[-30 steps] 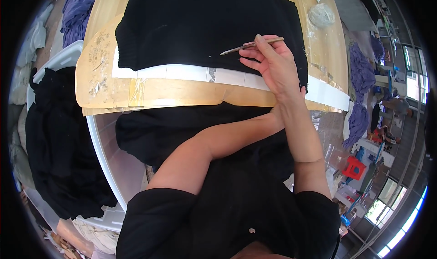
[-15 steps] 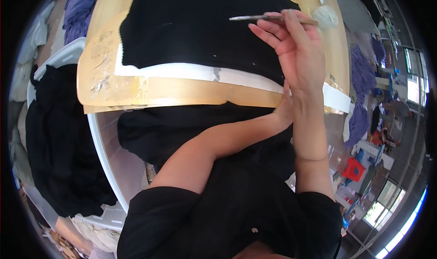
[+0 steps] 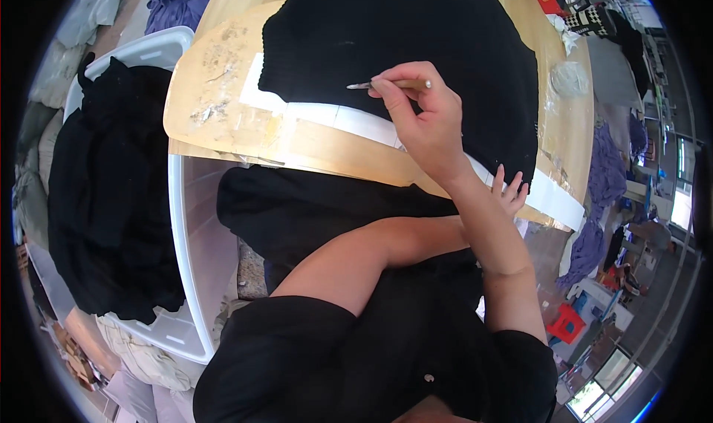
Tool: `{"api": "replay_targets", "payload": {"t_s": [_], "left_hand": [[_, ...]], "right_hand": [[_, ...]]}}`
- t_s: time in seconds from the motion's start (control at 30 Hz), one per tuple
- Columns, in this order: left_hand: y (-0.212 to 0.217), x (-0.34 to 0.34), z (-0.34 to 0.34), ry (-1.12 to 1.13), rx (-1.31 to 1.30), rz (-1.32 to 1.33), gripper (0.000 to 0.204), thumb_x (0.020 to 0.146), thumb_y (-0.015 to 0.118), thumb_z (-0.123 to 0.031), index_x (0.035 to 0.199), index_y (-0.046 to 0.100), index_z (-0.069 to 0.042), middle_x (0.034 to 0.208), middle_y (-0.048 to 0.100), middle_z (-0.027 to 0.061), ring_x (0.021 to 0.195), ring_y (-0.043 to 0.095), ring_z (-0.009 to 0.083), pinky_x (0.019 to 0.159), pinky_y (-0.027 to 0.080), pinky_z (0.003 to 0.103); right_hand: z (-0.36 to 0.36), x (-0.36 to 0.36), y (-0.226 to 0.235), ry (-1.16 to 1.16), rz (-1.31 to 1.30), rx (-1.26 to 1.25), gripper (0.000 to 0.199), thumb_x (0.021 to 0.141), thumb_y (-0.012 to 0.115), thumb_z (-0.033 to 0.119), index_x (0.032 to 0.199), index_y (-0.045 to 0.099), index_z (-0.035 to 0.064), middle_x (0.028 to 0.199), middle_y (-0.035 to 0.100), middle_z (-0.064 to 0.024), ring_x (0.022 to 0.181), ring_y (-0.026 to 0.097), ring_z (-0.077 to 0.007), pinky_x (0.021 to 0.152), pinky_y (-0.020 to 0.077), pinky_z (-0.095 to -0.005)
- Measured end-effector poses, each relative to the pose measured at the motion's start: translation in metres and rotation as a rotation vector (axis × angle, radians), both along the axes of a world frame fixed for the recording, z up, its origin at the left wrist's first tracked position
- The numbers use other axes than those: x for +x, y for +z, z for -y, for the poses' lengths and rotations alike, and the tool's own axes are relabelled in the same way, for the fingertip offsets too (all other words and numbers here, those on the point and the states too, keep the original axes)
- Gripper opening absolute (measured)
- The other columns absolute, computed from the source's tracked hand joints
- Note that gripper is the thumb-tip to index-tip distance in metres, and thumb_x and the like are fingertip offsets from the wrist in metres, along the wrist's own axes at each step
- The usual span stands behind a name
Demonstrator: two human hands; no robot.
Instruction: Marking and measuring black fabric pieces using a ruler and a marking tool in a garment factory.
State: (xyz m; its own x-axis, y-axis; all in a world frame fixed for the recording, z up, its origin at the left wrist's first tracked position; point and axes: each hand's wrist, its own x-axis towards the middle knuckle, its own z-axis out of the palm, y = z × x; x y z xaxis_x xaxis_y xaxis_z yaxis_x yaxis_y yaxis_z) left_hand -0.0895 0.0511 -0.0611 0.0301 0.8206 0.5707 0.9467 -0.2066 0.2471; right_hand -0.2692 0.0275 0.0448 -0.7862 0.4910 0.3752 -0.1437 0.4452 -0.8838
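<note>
Fingers of right hand (image 3: 425, 122) pinched shut on thin, light, stiff tool (image 3: 386, 86) by its back end, over soft black sweater (image 3: 401, 44); left hand (image 3: 509, 193) mostly hidden at tabletop's near edge, cannot tell.

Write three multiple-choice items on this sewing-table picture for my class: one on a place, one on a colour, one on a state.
1. Where is the slim tool's metal tip?
A. over the black garment
B. inside the white bin
C. on the floor

2. What colour is that garment?
A. purple
B. black
C. white

3. How is the right hand holding?
A. flat and empty
B. fingers pinched on the slim tool
C. gripping the bin

Answers: 1 A, the tip lies over black cloth on the wooden table. 2 B, it is plainly black. 3 B, fingers close round the handle; the left hand shows only fingertips behind the right forearm.
</note>
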Motion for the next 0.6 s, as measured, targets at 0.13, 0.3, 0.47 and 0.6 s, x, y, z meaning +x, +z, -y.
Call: {"api": "replay_targets", "payload": {"t_s": [0.13, 0.3, 0.47, 0.6], "left_hand": [[0.008, -0.003, 0.004, -0.015, 0.001, -0.004, 0.039, 0.077, 0.052, -0.016, 0.108, 0.059, 0.006, 0.125, 0.046, 0.0173, 0.125, 0.034, 0.0433, 0.094, 0.024, 0.074], [0.009, 0.005, -0.002, -0.036, 0.022, 0.095, 0.042, 0.079, 0.05, -0.022, 0.111, 0.059, 0.004, 0.126, 0.045, 0.0179, 0.125, 0.034, 0.044, 0.092, 0.025, 0.075], [-0.023, 0.017, -0.016, 0.094, 0.059, 0.166, 0.047, 0.084, 0.043, -0.028, 0.117, 0.056, 0.004, 0.131, 0.043, 0.0185, 0.126, 0.034, 0.0452, 0.094, 0.023, 0.073], [0.027, -0.011, 0.003, -0.155, -0.332, -0.197, 0.046, 0.083, 0.051, -0.026, 0.124, 0.053, -0.004, 0.139, 0.034, 0.0151, 0.132, 0.023, 0.0441, 0.093, 0.022, 0.075]], "right_hand": [[0.0, -0.008, -0.012, -0.007, 0.097, 0.131, 0.013, 0.082, 0.067, 0.007, 0.083, 0.055, 0.0016, 0.065, 0.061, -0.0075, 0.054, 0.059, -0.0143, 0.049, 0.0439, -0.0224], [-0.014, -0.009, -0.012, -0.05, 0.021, 0.126, 0.019, 0.08, 0.071, 0.011, 0.079, 0.055, 0.0014, 0.063, 0.061, -0.0071, 0.053, 0.06, -0.0125, 0.049, 0.0444, -0.0217], [-0.041, 0.026, 0.047, -0.059, -0.27, -0.095, 0.012, 0.085, 0.064, 0.001, 0.093, 0.056, 0.0003, 0.081, 0.066, -0.0087, 0.072, 0.065, -0.0109, 0.063, 0.0504, -0.0177], [-0.095, 0.098, 0.069, -0.381, -0.28, -0.049, 0.011, 0.092, 0.055, 0.007, 0.099, 0.053, -0.0018, 0.089, 0.065, -0.0145, 0.08, 0.067, -0.0208, 0.078, 0.0541, -0.0288]]}}
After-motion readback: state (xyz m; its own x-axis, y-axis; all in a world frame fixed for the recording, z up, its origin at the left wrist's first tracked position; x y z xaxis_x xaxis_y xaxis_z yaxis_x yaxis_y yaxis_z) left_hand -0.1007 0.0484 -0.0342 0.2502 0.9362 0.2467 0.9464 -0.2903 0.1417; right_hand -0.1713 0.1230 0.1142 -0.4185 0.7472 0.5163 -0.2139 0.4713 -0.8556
